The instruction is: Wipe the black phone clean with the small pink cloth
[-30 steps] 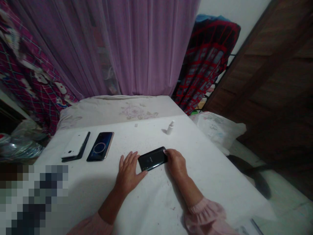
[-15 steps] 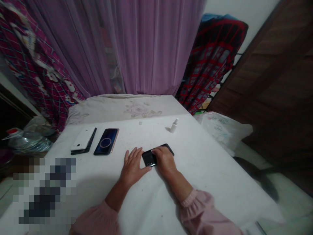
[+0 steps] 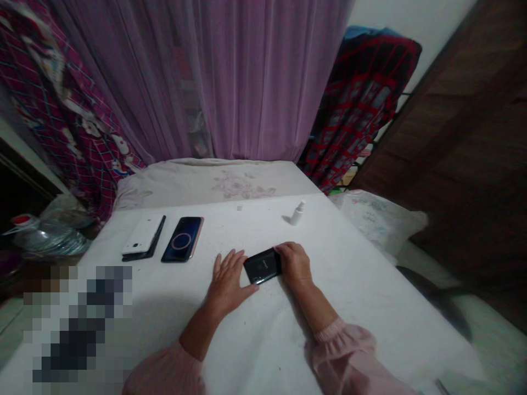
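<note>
A dark, glossy smartphone (image 3: 263, 266) lies back up on the white cloth, slightly tilted in direction. My left hand (image 3: 228, 285) holds its left end, thumb at the near corner and index finger at the far one, the other fingers stretched along the cloth. On the phone's right end rests my right hand (image 3: 295, 264), fingers bent and closed together; what they hold, if anything, is hidden. Further left are a phone with a blue screen and a ring on it (image 3: 181, 240), overlapping a pinkish one, and a white phone (image 3: 144, 233) on top of a dark one.
A small white spray bottle (image 3: 296, 215) stands beyond my right hand. A tiny pale square (image 3: 239, 208) lies near the cloth's far edge. A blurred-out dark patch (image 3: 78, 329) covers the near left. Beside the table are a plastic bag (image 3: 374, 219) and a large water bottle (image 3: 45, 236).
My right hand has slid right over the phone's back, from its middle to its right end, uncovering the lettering. The left hand stays at the left end.
</note>
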A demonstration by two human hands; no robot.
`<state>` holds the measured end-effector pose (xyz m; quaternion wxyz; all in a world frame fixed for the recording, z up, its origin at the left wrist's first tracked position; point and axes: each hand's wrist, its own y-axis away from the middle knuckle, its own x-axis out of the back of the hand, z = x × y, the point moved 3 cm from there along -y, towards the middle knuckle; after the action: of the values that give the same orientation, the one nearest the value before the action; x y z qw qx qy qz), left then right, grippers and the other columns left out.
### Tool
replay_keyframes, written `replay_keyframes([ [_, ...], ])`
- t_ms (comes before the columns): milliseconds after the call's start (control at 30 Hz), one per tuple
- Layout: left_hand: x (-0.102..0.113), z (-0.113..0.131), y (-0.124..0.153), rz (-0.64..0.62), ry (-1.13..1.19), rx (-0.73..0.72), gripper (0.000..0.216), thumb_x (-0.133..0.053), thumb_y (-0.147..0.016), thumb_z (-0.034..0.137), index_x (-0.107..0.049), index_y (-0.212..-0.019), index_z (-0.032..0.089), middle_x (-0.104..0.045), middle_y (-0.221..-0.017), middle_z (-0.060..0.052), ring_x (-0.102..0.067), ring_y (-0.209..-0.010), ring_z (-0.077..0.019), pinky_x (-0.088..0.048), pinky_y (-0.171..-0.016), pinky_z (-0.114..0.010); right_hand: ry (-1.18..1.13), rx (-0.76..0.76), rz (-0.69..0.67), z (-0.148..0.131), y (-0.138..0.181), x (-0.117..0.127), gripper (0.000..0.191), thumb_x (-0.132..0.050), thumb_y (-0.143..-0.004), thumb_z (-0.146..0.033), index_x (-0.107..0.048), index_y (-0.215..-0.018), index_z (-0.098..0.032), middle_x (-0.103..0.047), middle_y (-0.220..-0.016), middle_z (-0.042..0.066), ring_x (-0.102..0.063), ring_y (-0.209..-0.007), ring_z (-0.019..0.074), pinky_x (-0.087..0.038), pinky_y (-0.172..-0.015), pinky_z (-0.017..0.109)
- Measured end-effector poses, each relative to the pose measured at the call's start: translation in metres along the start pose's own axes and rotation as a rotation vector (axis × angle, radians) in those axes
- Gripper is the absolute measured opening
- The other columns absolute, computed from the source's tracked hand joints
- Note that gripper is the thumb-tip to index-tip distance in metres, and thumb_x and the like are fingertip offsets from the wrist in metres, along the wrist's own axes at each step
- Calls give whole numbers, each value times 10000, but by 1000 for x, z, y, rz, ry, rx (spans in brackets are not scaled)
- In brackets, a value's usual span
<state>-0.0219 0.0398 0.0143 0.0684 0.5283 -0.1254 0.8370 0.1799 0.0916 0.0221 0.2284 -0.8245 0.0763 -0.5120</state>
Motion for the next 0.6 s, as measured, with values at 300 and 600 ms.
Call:
replay_keyframes([
  [300,-2,0,1,41,-12,2,608,-700,-775,390,-503,-1320,208,-500,-1459,-102,-373,-1403,-291,-139,-1199,-549,-302,424,-131,-65,33,0,235,-584,-864,-89,-734,-987,-222,-698,-907,67,-609,-841,181,-501,-723,279],
  [600,-2,-3,1,56,-27,-32,621,-698,-777,453,-505,-1315,212,-515,-1446,-105,-389,-1392,-302,-151,-1187,-568,-416,-145,58,27,5,27,208,-575,-852,-338,-740,-898,-219,-723,-897,69,-651,-831,212,-518,-758,335],
])
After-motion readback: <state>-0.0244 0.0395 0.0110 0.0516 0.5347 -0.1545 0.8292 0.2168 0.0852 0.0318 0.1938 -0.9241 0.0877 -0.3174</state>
